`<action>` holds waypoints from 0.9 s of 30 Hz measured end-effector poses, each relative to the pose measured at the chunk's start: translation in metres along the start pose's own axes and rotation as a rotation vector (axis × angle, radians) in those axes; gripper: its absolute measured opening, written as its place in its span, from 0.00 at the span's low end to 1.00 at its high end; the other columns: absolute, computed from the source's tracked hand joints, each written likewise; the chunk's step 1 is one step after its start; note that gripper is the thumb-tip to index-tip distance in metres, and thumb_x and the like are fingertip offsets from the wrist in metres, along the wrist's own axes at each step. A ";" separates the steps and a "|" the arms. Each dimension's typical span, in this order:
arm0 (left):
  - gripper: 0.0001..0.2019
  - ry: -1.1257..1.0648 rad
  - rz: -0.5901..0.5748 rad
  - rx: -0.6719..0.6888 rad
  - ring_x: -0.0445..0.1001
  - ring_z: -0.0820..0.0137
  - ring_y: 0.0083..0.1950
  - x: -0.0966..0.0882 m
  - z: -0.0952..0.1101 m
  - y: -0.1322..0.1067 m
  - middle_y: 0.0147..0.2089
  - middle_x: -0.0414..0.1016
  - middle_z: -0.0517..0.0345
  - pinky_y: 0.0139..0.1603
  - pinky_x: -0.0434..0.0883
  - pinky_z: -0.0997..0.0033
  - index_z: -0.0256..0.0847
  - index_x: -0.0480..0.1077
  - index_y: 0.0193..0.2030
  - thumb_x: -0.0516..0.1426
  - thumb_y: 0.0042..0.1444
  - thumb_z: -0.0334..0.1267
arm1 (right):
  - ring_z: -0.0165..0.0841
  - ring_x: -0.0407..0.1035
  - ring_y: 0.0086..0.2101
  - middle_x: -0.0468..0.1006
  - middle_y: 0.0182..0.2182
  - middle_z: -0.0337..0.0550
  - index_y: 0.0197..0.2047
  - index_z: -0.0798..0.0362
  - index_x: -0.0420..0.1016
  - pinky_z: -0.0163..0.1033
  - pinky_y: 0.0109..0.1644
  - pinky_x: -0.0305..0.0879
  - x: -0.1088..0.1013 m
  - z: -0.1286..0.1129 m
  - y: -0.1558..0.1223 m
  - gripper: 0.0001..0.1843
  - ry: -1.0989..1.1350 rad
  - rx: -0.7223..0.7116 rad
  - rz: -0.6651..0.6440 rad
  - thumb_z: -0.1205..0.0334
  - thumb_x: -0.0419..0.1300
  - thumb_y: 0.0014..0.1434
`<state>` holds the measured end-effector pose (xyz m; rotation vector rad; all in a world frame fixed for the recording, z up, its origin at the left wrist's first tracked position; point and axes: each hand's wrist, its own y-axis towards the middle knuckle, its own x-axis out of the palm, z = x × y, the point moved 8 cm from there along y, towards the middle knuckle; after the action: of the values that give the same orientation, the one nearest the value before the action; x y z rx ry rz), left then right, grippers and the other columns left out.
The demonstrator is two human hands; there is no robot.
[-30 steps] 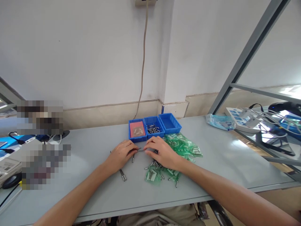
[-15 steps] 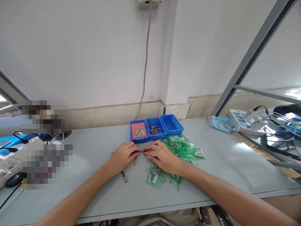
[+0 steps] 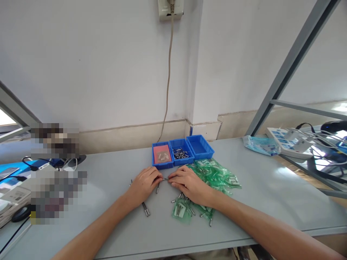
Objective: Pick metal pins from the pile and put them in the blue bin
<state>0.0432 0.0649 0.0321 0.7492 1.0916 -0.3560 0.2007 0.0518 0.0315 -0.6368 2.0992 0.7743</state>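
My left hand (image 3: 145, 186) and my right hand (image 3: 188, 183) rest on the grey table (image 3: 114, 216), fingertips meeting over a small metal pin (image 3: 164, 179). Both hands pinch it, one at each end. Loose metal pins (image 3: 145, 209) lie beside my left wrist. Under and beside my right hand lie small green plastic bags (image 3: 217, 173), with more pins and bags (image 3: 180, 210) near my right wrist. Just beyond the hands stand three blue bins: one with a red lining (image 3: 162, 155), one holding metal pins (image 3: 181, 154), one showing only its blue floor (image 3: 200, 146).
A cable (image 3: 168, 79) runs down the white wall from a socket. A grey metal frame (image 3: 284, 76) rises at the right, with a power strip and cables (image 3: 292, 139) and a blue packet (image 3: 258, 144) beside it. Blurred items and a black mouse (image 3: 20, 212) sit at the left.
The view has tilted and shifted slightly, so the scene sits lower in frame. Both hands stay together on the pin, with only small finger movement.
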 end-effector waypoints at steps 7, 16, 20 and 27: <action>0.09 -0.019 0.020 -0.023 0.73 0.64 0.45 0.000 -0.001 0.001 0.43 0.75 0.56 0.49 0.70 0.62 0.42 0.70 0.44 0.51 0.76 0.38 | 0.43 0.65 0.53 0.81 0.54 0.43 0.55 0.44 0.83 0.53 0.59 0.64 0.000 0.001 0.001 0.17 -0.010 0.013 0.000 0.60 0.51 0.76; 0.10 -0.101 0.041 -0.059 0.73 0.65 0.46 -0.006 0.004 0.001 0.44 0.75 0.56 0.50 0.69 0.63 0.42 0.70 0.44 0.51 0.76 0.40 | 0.40 0.70 0.49 0.81 0.48 0.45 0.52 0.46 0.81 0.48 0.56 0.67 -0.004 -0.001 0.001 0.15 0.034 -0.033 0.084 0.61 0.51 0.76; 0.09 -0.134 0.041 -0.038 0.73 0.65 0.46 -0.008 0.006 -0.001 0.45 0.75 0.55 0.51 0.69 0.63 0.42 0.70 0.46 0.50 0.76 0.39 | 0.40 0.71 0.47 0.81 0.46 0.43 0.51 0.46 0.77 0.46 0.53 0.68 -0.005 0.003 0.001 0.11 0.074 0.004 0.115 0.63 0.53 0.75; 0.09 -0.151 0.050 0.026 0.73 0.65 0.46 -0.010 0.017 0.000 0.45 0.76 0.54 0.51 0.69 0.62 0.42 0.71 0.46 0.50 0.76 0.39 | 0.40 0.70 0.45 0.79 0.45 0.43 0.50 0.47 0.74 0.44 0.50 0.66 -0.006 0.003 0.001 0.08 0.038 0.013 0.138 0.67 0.56 0.73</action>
<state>0.0503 0.0518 0.0458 0.7591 0.9261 -0.3785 0.2052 0.0557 0.0354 -0.5073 2.1985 0.8299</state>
